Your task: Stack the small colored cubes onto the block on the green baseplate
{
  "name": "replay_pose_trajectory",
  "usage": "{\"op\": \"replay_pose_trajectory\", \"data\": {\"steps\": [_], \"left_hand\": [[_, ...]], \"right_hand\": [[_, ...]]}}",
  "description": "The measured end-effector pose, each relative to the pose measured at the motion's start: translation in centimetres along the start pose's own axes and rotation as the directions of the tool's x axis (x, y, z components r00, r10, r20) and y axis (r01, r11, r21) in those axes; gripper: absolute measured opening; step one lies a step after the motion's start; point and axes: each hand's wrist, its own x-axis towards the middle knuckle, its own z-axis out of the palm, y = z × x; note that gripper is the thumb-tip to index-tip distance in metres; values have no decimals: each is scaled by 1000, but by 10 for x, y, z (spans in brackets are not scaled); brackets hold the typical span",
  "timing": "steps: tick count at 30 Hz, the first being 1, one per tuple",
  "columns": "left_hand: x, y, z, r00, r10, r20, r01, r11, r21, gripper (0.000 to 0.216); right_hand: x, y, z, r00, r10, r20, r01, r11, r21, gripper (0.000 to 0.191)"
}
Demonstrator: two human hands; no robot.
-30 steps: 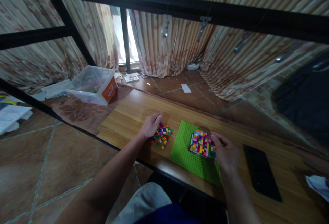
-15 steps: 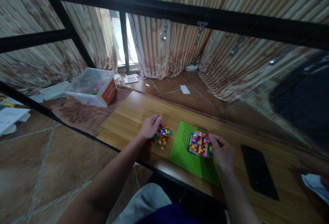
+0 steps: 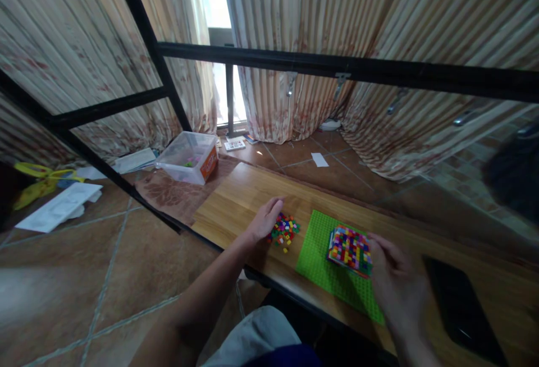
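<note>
My left hand (image 3: 265,219) rests on the table at the left edge of a loose pile of small coloured toy bricks (image 3: 287,231). Its fingers look stretched out, with nothing visible in them. To the right lies a green studded baseplate (image 3: 315,280). On it sits a rectangular block of building bricks (image 3: 348,248), its top covered in many-coloured small bricks. My right hand (image 3: 396,271) is at the block's right edge, thumb and fingers closed together at its far right corner. The hand is blurred, and whatever its fingertips pinch is hidden.
A black phone-like slab (image 3: 465,305) lies right of my right hand on the wooden table (image 3: 240,193). Beyond the table's left end stands a clear plastic bin (image 3: 181,168) with an orange label. A black metal rail (image 3: 269,57) crosses in front of the curtains.
The view has swung up and left, so the table and hands appear farther right and lower. Both hands stay beside the same things, with the right hand more blurred.
</note>
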Motion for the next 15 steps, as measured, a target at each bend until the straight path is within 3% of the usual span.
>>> {"op": "replay_pose_trajectory", "data": {"steps": [2,4,7,11,15], "left_hand": [[-13,-1,0,999,-18,-47,17,1000,-18,47],[-28,0,1,995,-46,-85,44,999,-16,48],[-46,2,4,986,-73,-151,66,997,-47,49],[-56,6,8,991,-46,-127,35,995,-92,50],[-56,7,9,993,-45,-106,29,989,-146,49]], "right_hand": [[-20,-15,15,981,-118,151,114,993,31,30],[-37,-23,36,923,-211,321,207,977,47,26],[-47,-27,71,879,-250,407,247,967,59,25],[-27,-28,107,859,-258,442,306,951,-39,28],[-3,-26,129,789,-218,574,350,928,-129,28]]}}
